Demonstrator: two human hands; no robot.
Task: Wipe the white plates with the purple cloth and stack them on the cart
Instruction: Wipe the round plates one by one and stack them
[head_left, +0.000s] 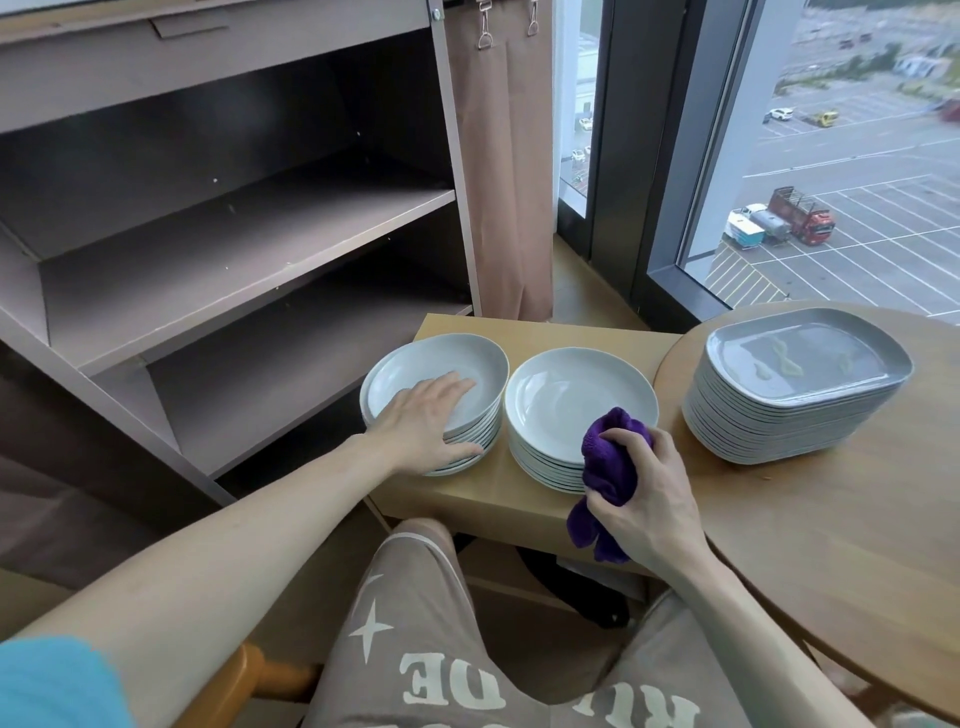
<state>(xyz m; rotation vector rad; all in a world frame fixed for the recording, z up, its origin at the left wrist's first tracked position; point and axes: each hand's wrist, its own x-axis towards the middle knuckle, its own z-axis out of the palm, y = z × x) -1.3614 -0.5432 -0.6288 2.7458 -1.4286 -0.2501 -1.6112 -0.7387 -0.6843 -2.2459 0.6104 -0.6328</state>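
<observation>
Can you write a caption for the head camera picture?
A person's left hand rests on one stack of white plates while the right hand grips a purple cloth by another stack.

A round wooden table (831, 519) carries a stack of grey rounded-rectangular plates (789, 415) near its far edge. Just left of the round table, touching or almost touching it, stands a lower rectangular wooden table (467, 499). Beyond the round table a tall window (857, 156) looks onto a car park with a red truck (802, 215). A beige curtain (509, 182) hangs farther left of it.
</observation>
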